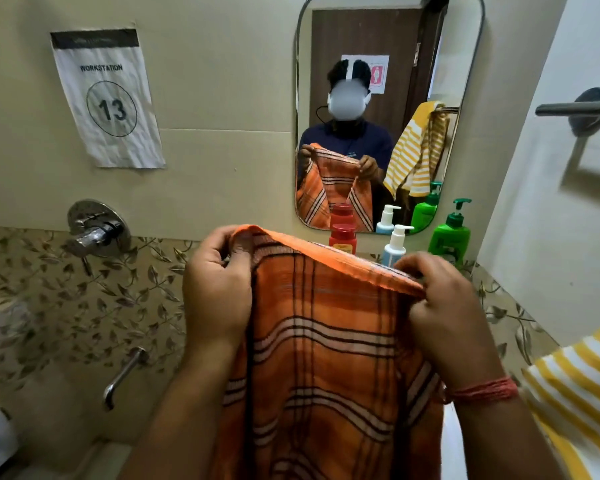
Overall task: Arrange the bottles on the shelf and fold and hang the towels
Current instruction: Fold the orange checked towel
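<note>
While the orange plaid cotton towel [326, 358] hangs vertically, its top edge spans between both sets of fingers. L hand [219, 289]: fingers curled, pinching the upper-left corner. R hand [444, 306]: fingers curled, pinching the upper-right corner. Just beyond the R fingertips: red plastic bottle [342, 239], white pump bottle [395, 245], green pump bottle [451, 233].

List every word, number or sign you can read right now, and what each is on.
"WORKSTATION": wall notice.
"13", circled: same notice.
Notice's dark header strip: too blurred.
Pink figure sign, seen in the mirror: pictogram only, text unreadable.
Red bottle, white pump bottle, green pump bottle: labels too small.
</note>
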Action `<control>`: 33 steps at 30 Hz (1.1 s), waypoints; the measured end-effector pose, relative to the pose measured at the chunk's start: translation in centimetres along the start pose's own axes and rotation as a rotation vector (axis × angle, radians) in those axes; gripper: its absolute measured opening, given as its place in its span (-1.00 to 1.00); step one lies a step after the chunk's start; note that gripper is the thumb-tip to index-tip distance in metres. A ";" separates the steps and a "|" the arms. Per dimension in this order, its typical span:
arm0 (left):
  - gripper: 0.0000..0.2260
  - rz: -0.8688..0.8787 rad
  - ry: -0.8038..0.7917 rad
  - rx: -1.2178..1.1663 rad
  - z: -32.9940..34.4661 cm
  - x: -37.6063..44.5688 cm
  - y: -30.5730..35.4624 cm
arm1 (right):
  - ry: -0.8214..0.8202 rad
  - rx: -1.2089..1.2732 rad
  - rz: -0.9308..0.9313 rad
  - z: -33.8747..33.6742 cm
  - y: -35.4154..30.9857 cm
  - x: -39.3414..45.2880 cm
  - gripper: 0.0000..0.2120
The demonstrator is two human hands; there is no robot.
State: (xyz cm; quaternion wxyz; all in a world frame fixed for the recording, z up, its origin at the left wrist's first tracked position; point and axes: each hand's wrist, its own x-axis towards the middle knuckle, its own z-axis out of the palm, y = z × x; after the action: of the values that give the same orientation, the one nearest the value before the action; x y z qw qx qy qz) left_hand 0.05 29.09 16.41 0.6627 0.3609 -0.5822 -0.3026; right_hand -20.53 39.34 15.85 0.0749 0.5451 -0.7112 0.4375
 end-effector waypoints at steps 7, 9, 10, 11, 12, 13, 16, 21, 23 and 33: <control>-0.36 0.035 -0.822 -0.006 2.3 -2.6 0.6 | -0.248 -0.015 -0.197 0.9 -4.1 1.4 -0.77; -0.60 0.053 -0.838 0.037 2.6 -2.3 0.2 | -0.285 -0.069 -0.238 1.1 -4.1 1.7 -0.82; -0.75 0.060 -0.811 0.069 2.6 -2.0 -0.1 | -0.282 -0.101 -0.249 1.1 -3.9 1.8 -0.86; -0.87 0.085 -0.760 0.096 2.5 -1.7 -0.3 | -0.276 -0.114 -0.256 1.3 -3.6 1.6 -0.89; -0.91 0.115 -0.683 0.111 2.4 -1.5 -0.4 | -0.271 -0.112 -0.257 1.5 -3.3 1.4 -0.90; -0.88 0.129 -0.586 0.111 2.3 -1.4 -0.6 | -0.267 -0.112 -0.245 1.7 -3.1 1.2 -0.91; -0.83 0.087 -0.299 0.045 1.9 -0.9 -1.0 | -0.226 -0.139 -0.161 1.9 -1.1 0.4 -0.86; -0.84 -0.055 -0.012 -0.081 0.6 1.0 -2.8 | -0.077 -0.143 0.062 0.9 2.2 0.7 -0.74; -0.90 -0.069 -0.140 0.051 0.8 0.9 -2.3 | -0.048 -0.044 0.067 0.7 1.5 1.1 -0.73; -0.67 -0.015 -0.777 -0.005 3.3 -1.8 0.3 | -0.091 0.011 -0.262 1.3 -3.3 2.5 -0.92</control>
State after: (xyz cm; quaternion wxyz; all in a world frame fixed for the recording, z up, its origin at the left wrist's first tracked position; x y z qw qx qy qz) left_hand -3.52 30.30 15.93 0.3915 0.2223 -0.7865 -0.4229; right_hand -18.26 36.58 18.30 0.0959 0.6532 -0.6340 0.4027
